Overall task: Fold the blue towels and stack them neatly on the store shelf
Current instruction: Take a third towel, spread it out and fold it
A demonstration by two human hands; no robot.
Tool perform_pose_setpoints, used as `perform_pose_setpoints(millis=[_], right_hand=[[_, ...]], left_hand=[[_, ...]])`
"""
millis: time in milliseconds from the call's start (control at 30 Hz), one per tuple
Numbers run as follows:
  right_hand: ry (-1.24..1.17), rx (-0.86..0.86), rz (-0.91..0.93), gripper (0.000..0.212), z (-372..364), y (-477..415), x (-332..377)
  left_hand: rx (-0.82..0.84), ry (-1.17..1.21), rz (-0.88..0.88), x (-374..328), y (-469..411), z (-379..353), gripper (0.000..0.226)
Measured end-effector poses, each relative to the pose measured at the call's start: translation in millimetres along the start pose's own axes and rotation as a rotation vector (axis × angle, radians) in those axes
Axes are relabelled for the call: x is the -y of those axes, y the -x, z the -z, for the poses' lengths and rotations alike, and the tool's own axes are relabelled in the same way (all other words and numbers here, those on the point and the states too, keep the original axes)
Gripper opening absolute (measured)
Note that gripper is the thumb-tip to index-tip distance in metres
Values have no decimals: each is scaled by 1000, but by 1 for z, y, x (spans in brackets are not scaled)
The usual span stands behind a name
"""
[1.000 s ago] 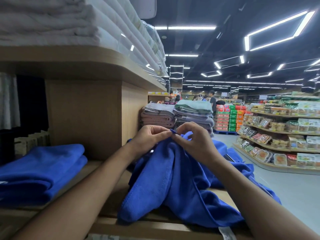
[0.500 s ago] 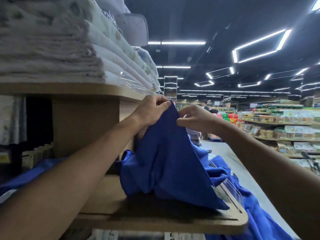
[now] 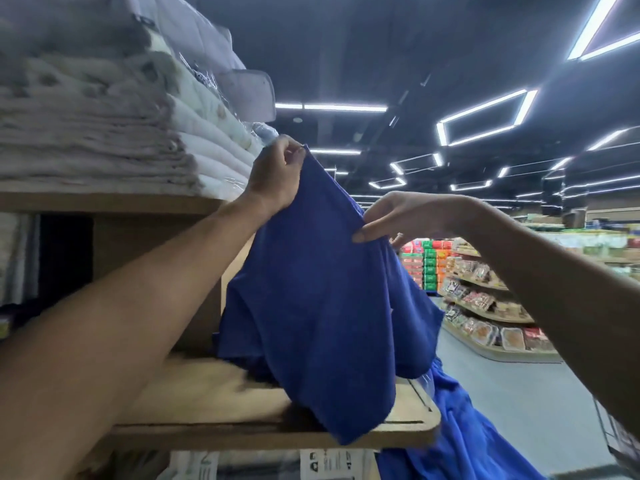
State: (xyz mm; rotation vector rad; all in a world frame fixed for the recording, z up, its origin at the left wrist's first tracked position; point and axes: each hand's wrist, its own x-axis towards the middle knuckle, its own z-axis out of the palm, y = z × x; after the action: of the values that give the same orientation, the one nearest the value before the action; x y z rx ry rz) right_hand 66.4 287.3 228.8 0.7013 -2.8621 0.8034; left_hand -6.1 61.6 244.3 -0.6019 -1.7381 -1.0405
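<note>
A blue towel (image 3: 318, 299) hangs lifted above the wooden shelf board (image 3: 242, 434). My left hand (image 3: 275, 176) pinches its top corner, raised in front of the upper shelf. My right hand (image 3: 408, 216) pinches the towel's upper edge lower down and to the right. The towel's lower part drapes onto the board and over its front edge. More blue towel cloth (image 3: 460, 434) hangs off the board's right end, below it.
The upper shelf (image 3: 104, 200) carries stacked pale folded towels (image 3: 104, 133) and plastic-wrapped bedding (image 3: 242, 95). A wooden divider (image 3: 138, 244) stands behind my left forearm. To the right runs an open aisle (image 3: 519, 396) with grocery shelves (image 3: 485, 306).
Both hands have risen with the towel and spread apart along its top edge. The towel hangs more stretched out. My view has tilted up; the folded blue towels at left are out of sight.
</note>
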Motion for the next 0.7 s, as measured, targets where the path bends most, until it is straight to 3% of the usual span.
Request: perform_pose_setpoints(millis=[100, 333, 500, 700], right_hand=[[25, 25, -21, 18, 3, 12, 4], [62, 127, -84, 29, 3, 44, 9], [-31, 110, -53, 45, 3, 62, -2], [-315, 62, 102, 38, 0, 71, -23]], left_hand=[[-53, -42, -76, -8, -1, 8, 22], [-164, -220, -187, -16, -2, 46, 28], [-203, -280, -227, -11, 1, 81, 29], [-229, -267, -280, -1, 24, 118, 28]])
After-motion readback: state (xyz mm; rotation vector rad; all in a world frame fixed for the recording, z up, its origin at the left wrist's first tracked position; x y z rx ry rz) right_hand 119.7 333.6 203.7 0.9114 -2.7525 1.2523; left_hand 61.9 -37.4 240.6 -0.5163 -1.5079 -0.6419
